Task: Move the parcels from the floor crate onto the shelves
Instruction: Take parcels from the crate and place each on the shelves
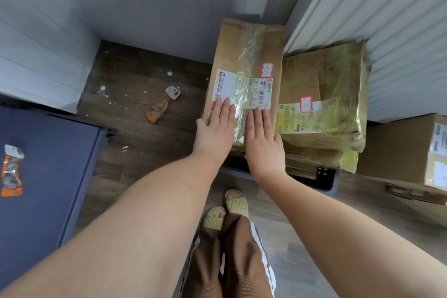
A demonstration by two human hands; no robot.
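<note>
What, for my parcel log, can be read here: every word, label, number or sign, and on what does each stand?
"G07 E02-10", its leading characters unclear: white barcode label on the long brown cardboard parcel.
White orange-edged label on that parcel: too blurred.
Upper red-bordered sticker on it: handwriting unreadable.
Second red-bordered sticker on the yellow-green taped parcel: unreadable.
Pale labels on the plain brown carton at right: too blurred.

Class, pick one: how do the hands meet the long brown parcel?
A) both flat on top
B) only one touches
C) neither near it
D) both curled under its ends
A: the left hand and the right hand both lie with straight fingers on top of the long brown parcel.
</note>
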